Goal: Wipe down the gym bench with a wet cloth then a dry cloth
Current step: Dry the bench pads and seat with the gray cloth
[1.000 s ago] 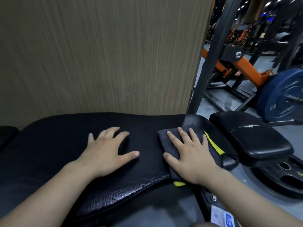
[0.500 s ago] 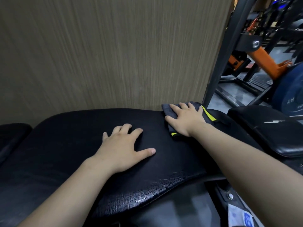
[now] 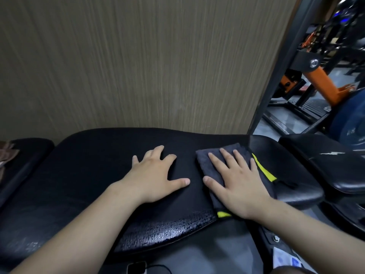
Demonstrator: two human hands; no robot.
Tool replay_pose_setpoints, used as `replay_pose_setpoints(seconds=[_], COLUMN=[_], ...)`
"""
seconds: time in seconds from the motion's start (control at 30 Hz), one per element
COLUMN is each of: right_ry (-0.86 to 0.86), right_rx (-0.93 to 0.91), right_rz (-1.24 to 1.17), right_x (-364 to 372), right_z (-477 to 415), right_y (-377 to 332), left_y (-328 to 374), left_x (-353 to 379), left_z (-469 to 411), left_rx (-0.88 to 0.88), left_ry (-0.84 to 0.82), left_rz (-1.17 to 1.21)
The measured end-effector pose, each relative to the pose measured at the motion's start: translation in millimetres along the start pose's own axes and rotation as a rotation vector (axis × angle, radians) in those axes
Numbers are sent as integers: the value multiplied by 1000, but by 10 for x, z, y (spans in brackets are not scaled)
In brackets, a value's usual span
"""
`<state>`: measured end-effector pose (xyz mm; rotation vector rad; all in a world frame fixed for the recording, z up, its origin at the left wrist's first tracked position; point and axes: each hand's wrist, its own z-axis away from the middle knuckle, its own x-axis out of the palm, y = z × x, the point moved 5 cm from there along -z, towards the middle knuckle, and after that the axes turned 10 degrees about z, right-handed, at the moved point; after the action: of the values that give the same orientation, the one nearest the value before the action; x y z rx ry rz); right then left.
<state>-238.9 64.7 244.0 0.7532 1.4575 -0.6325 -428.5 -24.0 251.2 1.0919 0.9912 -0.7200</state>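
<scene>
The black padded gym bench (image 3: pixel 88 175) runs across the view in front of a wall. My left hand (image 3: pixel 156 175) lies flat on the pad's middle, fingers spread, holding nothing. Just to its right, my right hand (image 3: pixel 237 184) presses flat on a dark grey cloth (image 3: pixel 204 160) with yellow edging. The cloth lies on the right end of the pad and reaches its near edge. My palm hides most of the cloth. The pad's near edge (image 3: pixel 167 230) is cracked and shiny.
A wood-grain wall (image 3: pixel 138 66) stands right behind the bench. A black steel upright (image 3: pixel 276 76) rises at the right. A second black pad (image 3: pixel 325 161) sits further right, and another (image 3: pixel 29 151) at the left. An orange machine arm (image 3: pixel 320 82) and a blue weight plate (image 3: pixel 351 123) lie beyond.
My right hand slid the cloth out to the pad's far edge by the wall, then back toward me to the near edge. The left hand stayed planted on the pad.
</scene>
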Motion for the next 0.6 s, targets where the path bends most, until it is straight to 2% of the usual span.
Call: replay_pose_setpoints(seconds=[0.13, 0.2, 0.3, 0.37, 0.6], right_ry=[-185, -260, -156, -90, -4], right_rx=[-68, -119, -219, -255, -117], right_rz=[-92, -21, 155, 179, -35], right_x=[-41, -117, -208, -175, -42], right_z=[232, 240, 155, 121, -112], right_y=[-180, -187, -119, -126, -432], left_y=[-90, -180, -340, -436, -606], left_x=[-69, -113, -153, -165, -181], left_z=[115, 170, 257, 317, 445], left_rx=[11, 24, 41, 47, -12], left_ry=[-12, -5, 11, 10, -49], left_rz=[6, 13, 21, 3, -59])
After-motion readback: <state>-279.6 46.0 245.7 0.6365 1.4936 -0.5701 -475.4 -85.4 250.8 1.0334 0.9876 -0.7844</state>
